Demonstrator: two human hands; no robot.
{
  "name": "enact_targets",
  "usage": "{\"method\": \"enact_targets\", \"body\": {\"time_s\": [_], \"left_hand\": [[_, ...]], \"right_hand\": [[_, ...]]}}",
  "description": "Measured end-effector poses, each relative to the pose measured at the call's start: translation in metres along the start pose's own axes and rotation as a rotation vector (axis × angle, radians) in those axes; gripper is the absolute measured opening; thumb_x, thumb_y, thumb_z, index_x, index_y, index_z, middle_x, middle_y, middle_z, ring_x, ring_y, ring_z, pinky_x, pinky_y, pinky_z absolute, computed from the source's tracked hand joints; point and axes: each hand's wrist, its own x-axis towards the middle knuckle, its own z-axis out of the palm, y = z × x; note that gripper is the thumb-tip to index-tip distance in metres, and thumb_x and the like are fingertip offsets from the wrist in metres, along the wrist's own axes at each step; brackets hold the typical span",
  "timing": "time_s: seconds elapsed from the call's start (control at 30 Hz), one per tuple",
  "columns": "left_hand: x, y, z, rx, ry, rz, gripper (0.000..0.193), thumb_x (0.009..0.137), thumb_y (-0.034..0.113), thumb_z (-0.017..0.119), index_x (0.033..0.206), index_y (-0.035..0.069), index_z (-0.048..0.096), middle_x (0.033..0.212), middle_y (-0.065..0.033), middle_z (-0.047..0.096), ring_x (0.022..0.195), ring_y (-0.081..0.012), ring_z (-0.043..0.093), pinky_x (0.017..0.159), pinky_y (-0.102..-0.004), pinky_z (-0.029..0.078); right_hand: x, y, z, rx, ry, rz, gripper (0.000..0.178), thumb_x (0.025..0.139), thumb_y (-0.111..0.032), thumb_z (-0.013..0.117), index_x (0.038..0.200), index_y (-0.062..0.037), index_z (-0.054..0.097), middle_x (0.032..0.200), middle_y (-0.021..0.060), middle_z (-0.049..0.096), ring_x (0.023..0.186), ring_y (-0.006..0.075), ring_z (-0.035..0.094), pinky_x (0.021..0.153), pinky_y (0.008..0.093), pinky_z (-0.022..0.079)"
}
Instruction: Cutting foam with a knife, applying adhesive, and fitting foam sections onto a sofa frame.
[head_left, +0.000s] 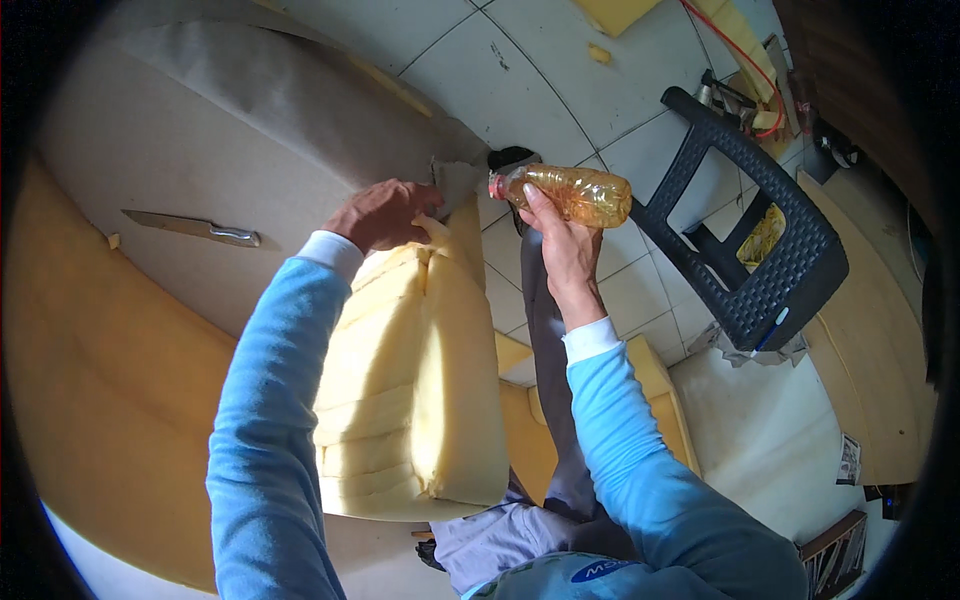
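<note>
Yellow foam block (415,390): layered slab standing on edge at the middle, its top corner under the left hand.
Left hand (385,213): fingers curled shut, pinching the foam's top corner together with a flap of grey fabric (455,183).
Right hand (562,245): just right of the foam's top, fingers wrapped closed around a bottle.
Bottle (575,194): clear plastic, amber liquid inside, lying sideways, red cap pointing toward the foam; whether it carries a label I cannot tell.
Knife (190,228): left of the foam, flat on a beige padded surface (200,150), metal handle toward the foam.
Dark plastic stool (760,240): right of the foam, tipped on the white tiled floor (560,70).
Foam scraps (600,52): on the tiles, well above the foam block.
</note>
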Motion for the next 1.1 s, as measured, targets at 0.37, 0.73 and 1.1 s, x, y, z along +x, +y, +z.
{"method": "enact_targets", "body": {"time_s": [0.37,0.73,1.1], "left_hand": [[-0.017,-0.003,0.007,-0.213,0.117,-0.101,0.04,0.099,0.029,0.058,0.132,0.007,0.054,0.107,-0.0162,0.073,0.099,-0.0316,0.07,0.087,-0.0383,0.054],[-0.076,0.013,0.053,-0.44,0.138,-0.203,0.06,0.107,0.04,0.037,0.149,-0.002,0.036,0.146,-0.0283,0.046,0.135,-0.0387,0.049,0.116,-0.0402,0.034],[-0.083,0.017,0.092,-0.287,0.14,-0.437,0.071,0.105,0.052,0.024,0.159,0.008,0.012,0.165,-0.019,0.016,0.151,-0.0446,0.01,0.123,-0.0531,0.011]], "right_hand": [[0.003,-0.006,0.005,0.017,-0.008,-0.021,0.034,0.09,-0.019,0.074,0.114,0.0044,0.065,0.102,0.0107,0.071,0.087,0.0166,0.069,0.073,0.0279,0.059],[0.008,-0.014,-0.002,0.067,-0.003,0.03,0.037,0.09,-0.017,0.075,0.119,0.0023,0.062,0.11,0.0112,0.068,0.095,0.0179,0.068,0.08,0.0324,0.061],[0.005,-0.016,0.004,0.039,-0.049,0.036,0.035,0.092,-0.018,0.073,0.12,0.0,0.062,0.113,0.0093,0.067,0.099,0.017,0.067,0.081,0.0315,0.059]]}}
